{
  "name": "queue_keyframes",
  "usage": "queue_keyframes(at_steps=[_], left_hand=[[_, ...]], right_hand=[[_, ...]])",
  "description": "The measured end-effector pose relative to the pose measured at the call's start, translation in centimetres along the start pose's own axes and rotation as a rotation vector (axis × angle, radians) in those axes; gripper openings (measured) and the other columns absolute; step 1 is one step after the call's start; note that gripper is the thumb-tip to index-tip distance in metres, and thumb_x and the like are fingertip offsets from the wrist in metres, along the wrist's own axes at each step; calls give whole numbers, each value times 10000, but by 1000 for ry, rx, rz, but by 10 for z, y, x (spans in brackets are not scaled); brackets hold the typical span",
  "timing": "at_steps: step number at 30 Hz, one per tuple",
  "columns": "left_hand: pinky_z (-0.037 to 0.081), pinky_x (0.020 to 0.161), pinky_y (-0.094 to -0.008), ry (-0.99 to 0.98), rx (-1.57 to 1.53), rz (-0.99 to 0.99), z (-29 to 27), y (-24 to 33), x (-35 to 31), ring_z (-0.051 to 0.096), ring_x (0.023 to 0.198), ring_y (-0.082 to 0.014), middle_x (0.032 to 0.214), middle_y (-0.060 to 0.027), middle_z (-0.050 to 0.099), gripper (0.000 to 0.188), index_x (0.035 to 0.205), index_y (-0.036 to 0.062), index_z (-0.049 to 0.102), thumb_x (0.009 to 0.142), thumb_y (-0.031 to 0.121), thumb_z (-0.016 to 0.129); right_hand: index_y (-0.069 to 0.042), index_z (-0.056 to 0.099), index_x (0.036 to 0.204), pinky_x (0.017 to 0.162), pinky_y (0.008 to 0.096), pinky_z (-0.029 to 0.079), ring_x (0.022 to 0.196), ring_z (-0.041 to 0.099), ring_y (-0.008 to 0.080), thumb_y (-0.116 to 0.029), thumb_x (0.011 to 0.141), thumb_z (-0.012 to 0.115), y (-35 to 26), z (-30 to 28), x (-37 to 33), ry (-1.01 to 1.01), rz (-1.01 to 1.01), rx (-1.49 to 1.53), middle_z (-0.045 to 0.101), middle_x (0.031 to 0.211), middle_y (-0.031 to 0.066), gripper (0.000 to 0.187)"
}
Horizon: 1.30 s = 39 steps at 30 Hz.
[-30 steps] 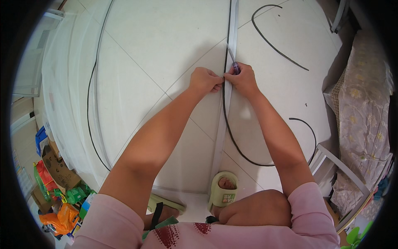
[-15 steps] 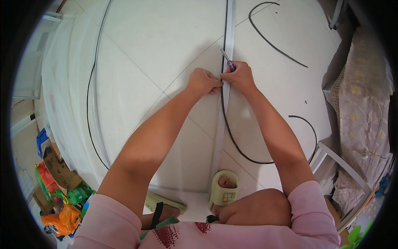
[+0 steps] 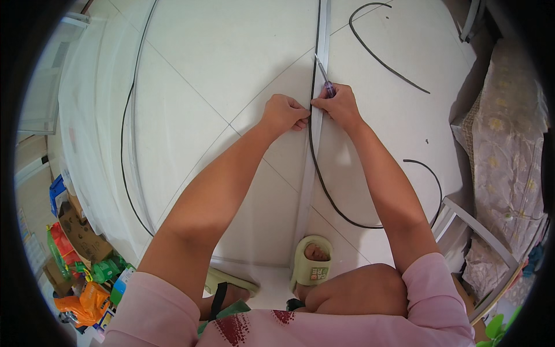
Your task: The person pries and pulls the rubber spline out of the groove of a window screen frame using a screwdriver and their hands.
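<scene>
The right hand (image 3: pixel 341 107) has turned its screwdriver (image 3: pixel 324 75) from nearly hidden a second ago to pointing up along the grey strip (image 3: pixel 312 150) on the floor, fingers clamped on its handle. The left hand (image 3: pixel 283 114) stays pinched, seemingly on the black cord (image 3: pixel 315 156) beside the strip.

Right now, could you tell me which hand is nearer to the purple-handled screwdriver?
Right. The right hand grips the screwdriver; the left hand sits just beside it, across the strip.
</scene>
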<state>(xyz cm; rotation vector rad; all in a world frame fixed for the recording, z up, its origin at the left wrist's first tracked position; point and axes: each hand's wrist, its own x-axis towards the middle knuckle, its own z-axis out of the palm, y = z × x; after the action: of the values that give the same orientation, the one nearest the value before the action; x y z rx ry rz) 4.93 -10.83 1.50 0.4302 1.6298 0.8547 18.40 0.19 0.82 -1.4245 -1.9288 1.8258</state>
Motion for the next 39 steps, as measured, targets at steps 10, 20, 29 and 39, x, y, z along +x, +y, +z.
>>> queue_keyframes(at_steps=[10,20,29,39], left_hand=[[551,505,-265,113,194,-3,13,14,-7,632,541,-157,671,-128,657,173,736,-67,635,751,82,721],[555,561,-272,14,72,-39,3,-5,-11,647,609,-170,738,-135,673,148,791,-67,644,789,65,711],[559,584,-275,-45,-31,-102,1,-3,-11,647,644,-160,763,-126,676,188,841,-66,665,791,99,740],[557,540,-267,68,11,-87,7,-2,-9,639,549,-161,680,-136,666,151,717,-64,651,720,64,731]], right_hand=[[-34,560,619,515,282,450,531,532,122,-100,626,743,7,1,-12,2,-30,-66,580,586,43,195],[-28,547,606,476,278,423,502,507,116,-103,638,726,10,1,-15,-7,-5,-85,559,564,41,197],[-39,580,666,410,235,364,444,472,93,-58,734,725,20,-15,-23,79,145,474,547,574,27,161],[-46,540,627,496,271,415,530,485,98,-157,687,803,17,13,-32,148,8,10,549,575,23,292]])
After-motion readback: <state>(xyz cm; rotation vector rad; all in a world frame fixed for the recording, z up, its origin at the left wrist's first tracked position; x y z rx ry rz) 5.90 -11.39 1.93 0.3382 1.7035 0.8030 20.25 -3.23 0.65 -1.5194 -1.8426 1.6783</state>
